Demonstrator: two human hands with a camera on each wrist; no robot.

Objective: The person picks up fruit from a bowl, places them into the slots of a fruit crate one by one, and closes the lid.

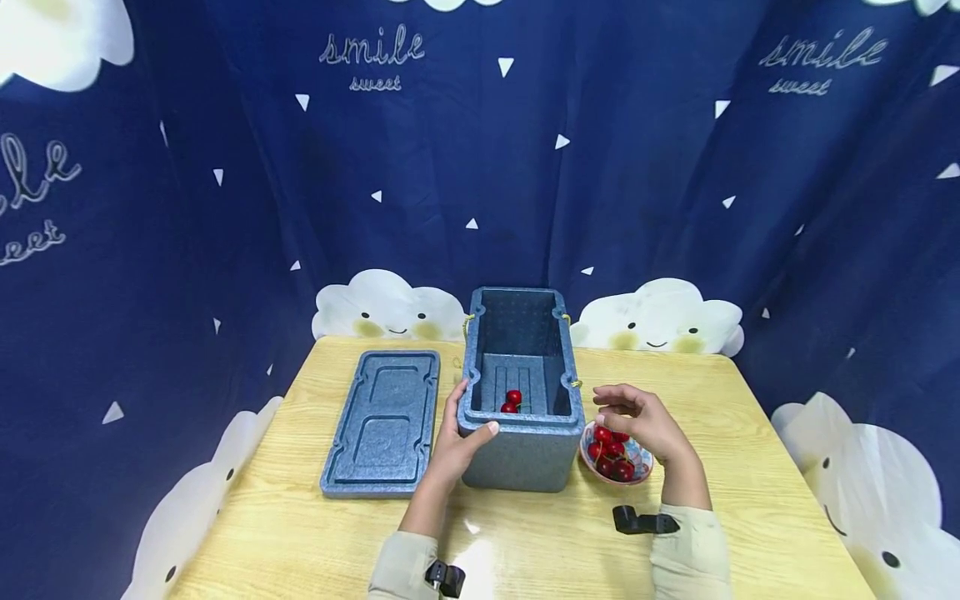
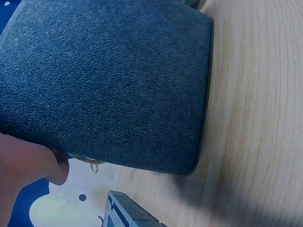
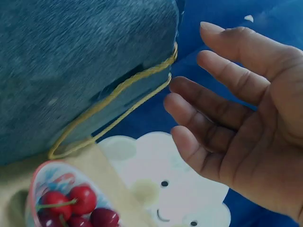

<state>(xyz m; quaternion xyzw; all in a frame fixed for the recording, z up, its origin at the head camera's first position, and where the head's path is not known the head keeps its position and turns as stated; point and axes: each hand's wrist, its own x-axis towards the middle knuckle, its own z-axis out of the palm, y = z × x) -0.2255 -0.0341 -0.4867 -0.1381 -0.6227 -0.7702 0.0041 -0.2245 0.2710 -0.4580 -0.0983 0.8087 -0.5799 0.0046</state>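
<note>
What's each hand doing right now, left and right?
Left hand: holds the foam box at its near left corner, thumb on the rim.
Right hand: open, empty, above the bowl of cherries.

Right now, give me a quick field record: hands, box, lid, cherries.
left hand: grips the near left corner of the foam box
right hand: empty, fingers relaxed, above the bowl
foam box: open, upright on the table, two cherries in the box
lid: flat on the table, left of the box
bowl: right of the box, holds cherries
</note>
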